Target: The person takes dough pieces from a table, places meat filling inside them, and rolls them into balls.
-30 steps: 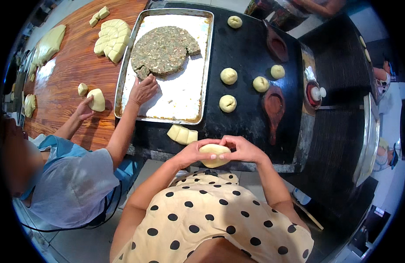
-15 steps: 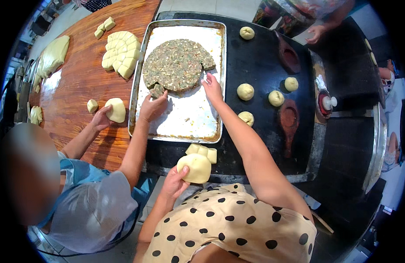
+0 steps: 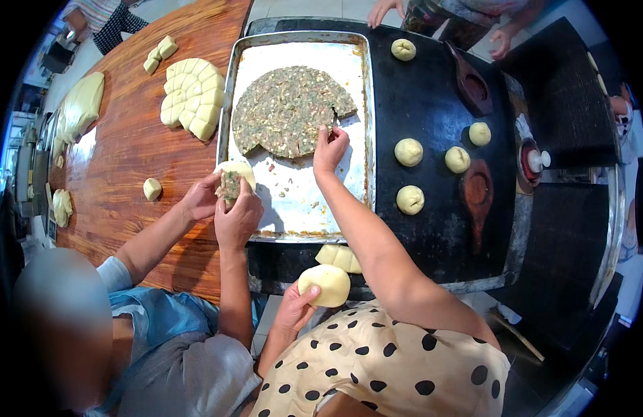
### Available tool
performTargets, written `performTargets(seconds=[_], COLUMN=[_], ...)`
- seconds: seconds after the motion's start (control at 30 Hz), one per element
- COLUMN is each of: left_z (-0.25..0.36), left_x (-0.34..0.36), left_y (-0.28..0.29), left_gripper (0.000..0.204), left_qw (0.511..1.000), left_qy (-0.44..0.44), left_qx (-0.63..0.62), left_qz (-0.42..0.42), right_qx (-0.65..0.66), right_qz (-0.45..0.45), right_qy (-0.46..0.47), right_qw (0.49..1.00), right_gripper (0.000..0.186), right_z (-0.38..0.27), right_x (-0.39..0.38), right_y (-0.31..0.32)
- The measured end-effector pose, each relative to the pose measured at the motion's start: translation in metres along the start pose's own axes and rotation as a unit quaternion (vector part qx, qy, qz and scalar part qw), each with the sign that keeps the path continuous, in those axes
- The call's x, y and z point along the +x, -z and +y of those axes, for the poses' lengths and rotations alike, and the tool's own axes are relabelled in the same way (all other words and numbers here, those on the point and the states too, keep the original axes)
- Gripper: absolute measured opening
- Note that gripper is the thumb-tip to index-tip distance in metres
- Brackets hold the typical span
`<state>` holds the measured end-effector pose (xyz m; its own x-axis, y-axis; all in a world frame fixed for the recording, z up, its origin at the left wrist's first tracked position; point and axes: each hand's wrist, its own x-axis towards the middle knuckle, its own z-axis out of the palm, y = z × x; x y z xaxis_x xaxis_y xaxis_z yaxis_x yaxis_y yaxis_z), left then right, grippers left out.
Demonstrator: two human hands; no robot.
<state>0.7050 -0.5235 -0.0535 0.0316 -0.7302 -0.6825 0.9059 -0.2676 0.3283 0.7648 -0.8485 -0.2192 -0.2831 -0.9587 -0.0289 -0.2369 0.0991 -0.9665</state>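
My left hand (image 3: 297, 311) grips a flat round of pale dough (image 3: 324, 285), thumb on top, close to my polka-dot front. My right hand (image 3: 331, 148) reaches over the metal tray (image 3: 314, 222) and pinches at the near edge of a chunky brown-green round slab of filling (image 3: 286, 111), beside a notch in its right side. Whatever bit lies between those fingertips is mostly hidden. Just past the dough round, several joined dough pieces (image 3: 339, 258) rest on the black work surface.
To my left, a co-worker's hands (image 3: 227, 208) hold a dough round with a lump of filling. On the wooden table sit cut dough pieces (image 3: 193, 97) and a dough slab (image 3: 83, 104). Filled balls (image 3: 410, 200) and wooden molds (image 3: 477, 198) lie on the right. Another person stands across.
My right hand's fingers have closed in on the slab's edge. The co-worker has taken a lump of filling from the slab and brought it onto their dough round.
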Motion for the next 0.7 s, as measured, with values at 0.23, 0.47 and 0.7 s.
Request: performTargets(seconds=[0.23,0.47,0.7], left_z=[0.000,-0.001,-0.010], left_x=[0.010,0.010,0.012], left_y=[0.002,-0.004,0.000], left_gripper=[0.038,0.038,0.036], left_qw=[1.000,1.000,1.000], left_qy=[0.006,-0.001,0.021], left_qx=[0.003,0.009,-0.010], left_qz=[-0.005,-0.003,-0.017], right_qx=[0.010,0.025,0.004], right_qz=[-0.045,-0.168,-0.255], right_qy=[-0.012,0.010,0.009], right_qw=[0.999,0.985,0.967], right_gripper=[0.032,0.032,0.041], right_z=[0.001,0.002,-0.011], right_x=[0.000,-0.006,-0.025], right_y=[0.011,0.051,0.074])
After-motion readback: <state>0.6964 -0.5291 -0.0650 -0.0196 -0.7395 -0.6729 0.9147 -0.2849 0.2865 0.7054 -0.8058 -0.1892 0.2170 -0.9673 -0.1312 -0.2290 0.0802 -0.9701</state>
